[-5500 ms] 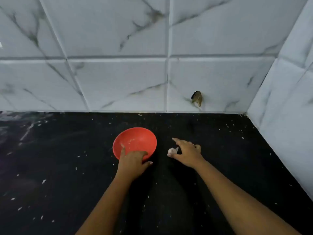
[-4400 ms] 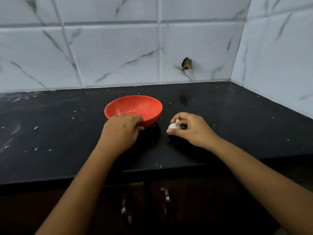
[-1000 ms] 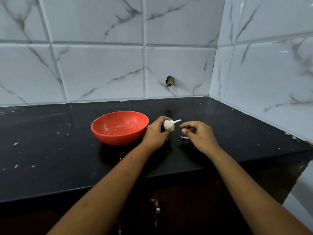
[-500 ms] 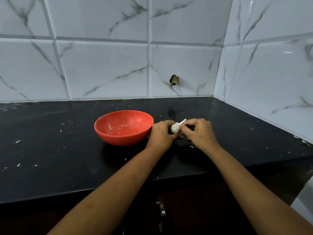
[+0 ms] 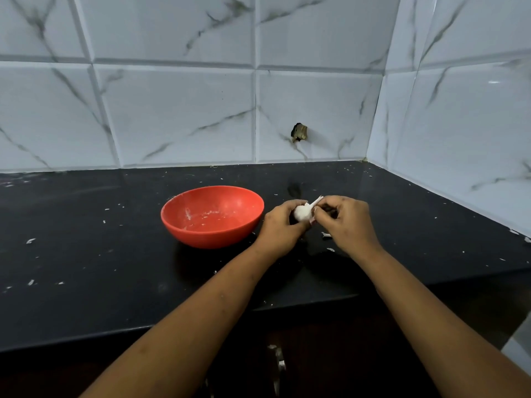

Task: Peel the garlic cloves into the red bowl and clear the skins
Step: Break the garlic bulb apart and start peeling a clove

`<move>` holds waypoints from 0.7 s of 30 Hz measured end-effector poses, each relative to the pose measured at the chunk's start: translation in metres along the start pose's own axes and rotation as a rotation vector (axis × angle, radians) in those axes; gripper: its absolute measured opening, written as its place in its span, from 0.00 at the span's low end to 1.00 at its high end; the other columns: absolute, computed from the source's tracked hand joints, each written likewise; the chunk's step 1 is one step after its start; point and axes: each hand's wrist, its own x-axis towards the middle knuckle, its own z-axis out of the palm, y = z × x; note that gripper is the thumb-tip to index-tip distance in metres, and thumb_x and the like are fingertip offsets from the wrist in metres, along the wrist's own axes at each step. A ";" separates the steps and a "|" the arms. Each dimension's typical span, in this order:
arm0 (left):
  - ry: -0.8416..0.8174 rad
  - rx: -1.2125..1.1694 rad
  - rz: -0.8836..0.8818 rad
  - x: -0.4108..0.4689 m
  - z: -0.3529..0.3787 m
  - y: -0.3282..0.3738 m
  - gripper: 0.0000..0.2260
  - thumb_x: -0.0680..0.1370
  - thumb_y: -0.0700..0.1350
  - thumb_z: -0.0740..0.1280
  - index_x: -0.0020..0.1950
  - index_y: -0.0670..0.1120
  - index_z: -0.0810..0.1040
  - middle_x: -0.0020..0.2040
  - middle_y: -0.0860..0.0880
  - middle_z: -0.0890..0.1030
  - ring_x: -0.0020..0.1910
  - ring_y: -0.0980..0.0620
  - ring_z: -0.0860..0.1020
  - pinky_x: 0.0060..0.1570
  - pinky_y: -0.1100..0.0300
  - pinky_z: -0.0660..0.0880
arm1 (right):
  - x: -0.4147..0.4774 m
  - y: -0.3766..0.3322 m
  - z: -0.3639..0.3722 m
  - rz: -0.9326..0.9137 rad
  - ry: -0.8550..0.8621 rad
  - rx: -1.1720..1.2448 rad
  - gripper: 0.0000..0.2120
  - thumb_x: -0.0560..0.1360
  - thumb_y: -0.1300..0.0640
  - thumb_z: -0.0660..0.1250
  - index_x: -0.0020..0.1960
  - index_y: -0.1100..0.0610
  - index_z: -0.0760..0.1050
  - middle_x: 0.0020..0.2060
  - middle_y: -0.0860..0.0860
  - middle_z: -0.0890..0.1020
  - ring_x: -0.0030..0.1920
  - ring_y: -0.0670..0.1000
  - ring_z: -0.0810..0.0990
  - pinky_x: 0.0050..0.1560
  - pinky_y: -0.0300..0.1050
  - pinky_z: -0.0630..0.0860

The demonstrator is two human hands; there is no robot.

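Garlic (image 5: 301,213) sits gripped in the curled fingers of the left hand (image 5: 283,228), just right of the red bowl (image 5: 212,237), while the right hand (image 5: 349,222) pinches a strip of papery skin (image 5: 316,200) at its top. Early going, by the look of it: the bowl shows only a pale smear, no peeled clove that I can see. Skin flakes (image 5: 326,234) lie scattered on the dark surface (image 5: 86,254), so peeling and clearing are both left.
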 end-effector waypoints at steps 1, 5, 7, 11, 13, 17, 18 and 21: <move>-0.013 -0.067 -0.025 -0.002 0.000 0.003 0.13 0.75 0.39 0.70 0.59 0.44 0.75 0.51 0.46 0.80 0.43 0.53 0.77 0.44 0.56 0.79 | 0.000 0.001 -0.001 0.004 0.015 0.005 0.07 0.71 0.67 0.69 0.39 0.57 0.83 0.27 0.41 0.78 0.30 0.37 0.76 0.33 0.27 0.68; -0.085 -0.358 -0.129 -0.006 0.001 0.014 0.07 0.80 0.38 0.62 0.55 0.45 0.64 0.41 0.48 0.76 0.34 0.56 0.71 0.31 0.65 0.74 | 0.000 0.001 -0.006 0.070 0.047 0.075 0.09 0.72 0.66 0.69 0.37 0.55 0.81 0.23 0.38 0.77 0.27 0.38 0.75 0.31 0.27 0.67; -0.113 -0.395 -0.165 -0.005 0.001 0.016 0.02 0.82 0.40 0.58 0.53 0.45 0.66 0.41 0.47 0.77 0.33 0.57 0.70 0.29 0.66 0.72 | -0.001 0.001 -0.007 0.089 0.053 0.100 0.10 0.72 0.65 0.69 0.36 0.52 0.81 0.25 0.40 0.79 0.29 0.39 0.76 0.33 0.28 0.70; -0.105 -0.476 -0.257 -0.004 0.001 0.021 0.11 0.84 0.42 0.51 0.46 0.43 0.70 0.34 0.46 0.74 0.28 0.55 0.66 0.25 0.66 0.65 | -0.004 0.001 -0.006 0.108 0.067 0.147 0.12 0.73 0.64 0.70 0.37 0.49 0.80 0.29 0.45 0.81 0.32 0.43 0.78 0.38 0.33 0.75; -0.114 -0.503 -0.297 -0.004 0.001 0.024 0.14 0.84 0.44 0.50 0.44 0.43 0.71 0.32 0.46 0.72 0.26 0.56 0.65 0.24 0.66 0.63 | -0.005 0.003 -0.007 0.120 0.069 0.169 0.13 0.73 0.65 0.69 0.37 0.48 0.80 0.30 0.45 0.81 0.32 0.43 0.79 0.39 0.35 0.77; -0.105 -0.476 -0.331 -0.004 0.003 0.024 0.17 0.84 0.49 0.49 0.42 0.44 0.71 0.31 0.47 0.71 0.24 0.57 0.65 0.23 0.67 0.62 | -0.008 0.004 -0.009 0.170 -0.004 0.243 0.14 0.74 0.64 0.68 0.41 0.45 0.80 0.34 0.49 0.83 0.35 0.44 0.81 0.43 0.43 0.81; -0.098 -0.472 -0.322 -0.004 0.003 0.023 0.18 0.84 0.49 0.49 0.42 0.44 0.71 0.31 0.47 0.70 0.25 0.57 0.65 0.24 0.67 0.62 | -0.009 0.004 -0.008 0.180 -0.026 0.266 0.13 0.75 0.64 0.67 0.43 0.45 0.81 0.36 0.51 0.84 0.37 0.46 0.81 0.44 0.45 0.81; -0.110 -0.433 -0.239 -0.007 0.002 0.022 0.18 0.84 0.50 0.49 0.41 0.45 0.72 0.32 0.47 0.70 0.27 0.56 0.65 0.25 0.67 0.62 | -0.010 0.003 -0.005 0.147 -0.043 0.267 0.07 0.75 0.60 0.69 0.50 0.51 0.83 0.39 0.53 0.85 0.40 0.52 0.84 0.46 0.48 0.82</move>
